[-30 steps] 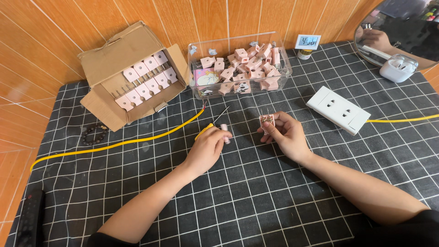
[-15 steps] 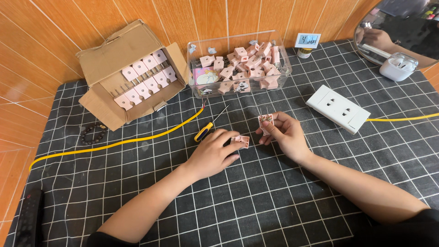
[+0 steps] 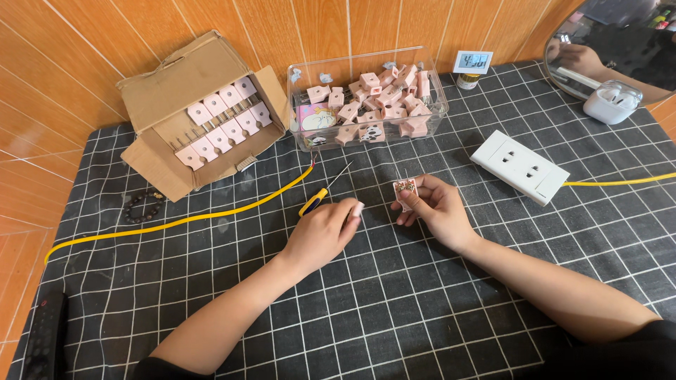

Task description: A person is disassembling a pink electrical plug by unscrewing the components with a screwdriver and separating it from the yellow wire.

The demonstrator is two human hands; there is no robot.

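Note:
My right hand (image 3: 435,211) holds a small pink socket part (image 3: 405,191) upright between its fingertips, metal contacts showing on top. My left hand (image 3: 322,235) rests on the mat just to its left, its fingers closed on a small pale pink piece (image 3: 357,208). A screwdriver (image 3: 322,193) with a yellow and blue handle lies on the mat right behind my left hand. The two hands sit a short gap apart.
A clear plastic bin (image 3: 438,105) of pink parts stands at the back, an open cardboard box (image 3: 176,91) with rows of pink pieces to its left. A white power strip (image 3: 520,167) with a yellow cable (image 3: 176,222) lies right. A bead bracelet (image 3: 144,206) lies left.
My left hand has left the screwdriver, picked up a small pink piece and brought it rightward toward my right hand. My right hand has stayed put with its part.

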